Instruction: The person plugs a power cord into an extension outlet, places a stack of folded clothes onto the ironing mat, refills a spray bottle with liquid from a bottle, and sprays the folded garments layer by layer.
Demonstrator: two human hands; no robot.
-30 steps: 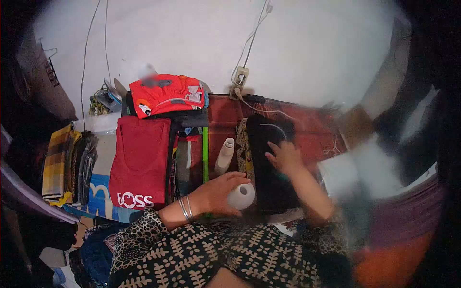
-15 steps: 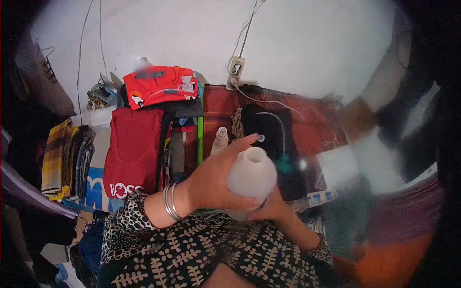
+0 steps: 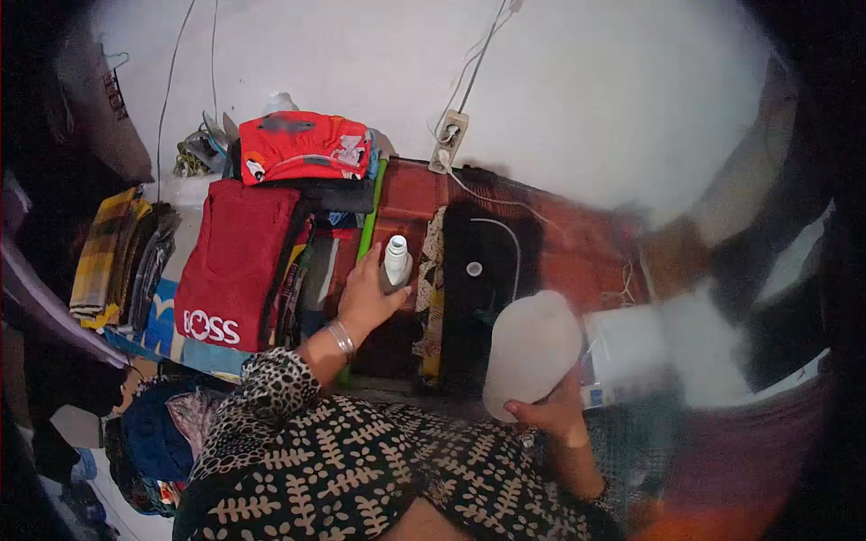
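Note:
In my right hand [image 3: 550,415] is a large white bottle [image 3: 532,352], gripped near its lower end and tilted; its mouth does not show from here. My left hand [image 3: 365,298] has its thumb and fingers spread around a small white bottle [image 3: 395,266], which stands upright with an uncapped neck. Whether those fingers touch it is hard to see. A small round white cap [image 3: 474,269] lies on black cloth [image 3: 483,307] between the two bottles.
Folded clothes, with a dark red shirt [image 3: 239,261] and a bright red garment [image 3: 302,149], are stacked on the left. Yellow checked cloth [image 3: 108,261] stands farther left. A power strip [image 3: 448,140] hangs against the wall. Blur covers the right side.
My left hand has let go of the large bottle and moved left to the small one. The right hand has carried the large bottle to the right and tilted it.

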